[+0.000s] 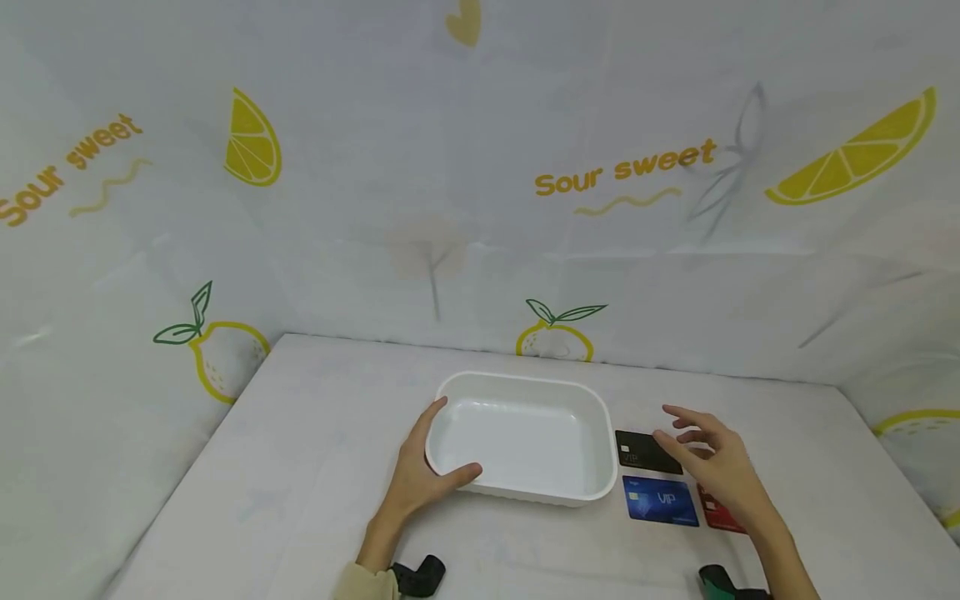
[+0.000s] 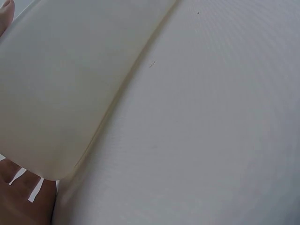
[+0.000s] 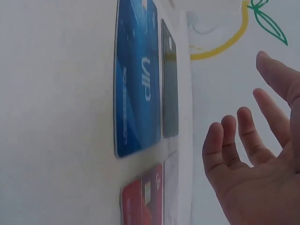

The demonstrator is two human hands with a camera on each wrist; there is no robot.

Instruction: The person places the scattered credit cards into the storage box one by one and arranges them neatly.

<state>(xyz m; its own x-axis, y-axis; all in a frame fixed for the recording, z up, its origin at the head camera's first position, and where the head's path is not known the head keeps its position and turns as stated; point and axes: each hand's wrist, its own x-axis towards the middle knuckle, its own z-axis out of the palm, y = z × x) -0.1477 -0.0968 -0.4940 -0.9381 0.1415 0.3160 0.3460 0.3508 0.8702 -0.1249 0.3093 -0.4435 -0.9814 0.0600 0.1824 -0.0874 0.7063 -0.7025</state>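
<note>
Your left hand (image 1: pixel 416 479) grasps the white tray (image 1: pixel 521 437); your right hand (image 1: pixel 718 467) is released, its fingers near the black card (image 1: pixel 643 452), blue card (image 1: pixel 660 501) and red card (image 1: pixel 720 514).

I see the smooth, pale side of a container (image 2: pixel 70 84) at upper left. My left hand (image 2: pixel 23 201) has fingers against its lower end, my thumb (image 2: pixel 4 16) at its upper edge. Small dark specks (image 2: pixel 152 64) dot the surface (image 2: pixel 201 131).

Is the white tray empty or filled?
Empty: in the head view, the white tray shows a bare floor; the blue card lies outside it.
</note>
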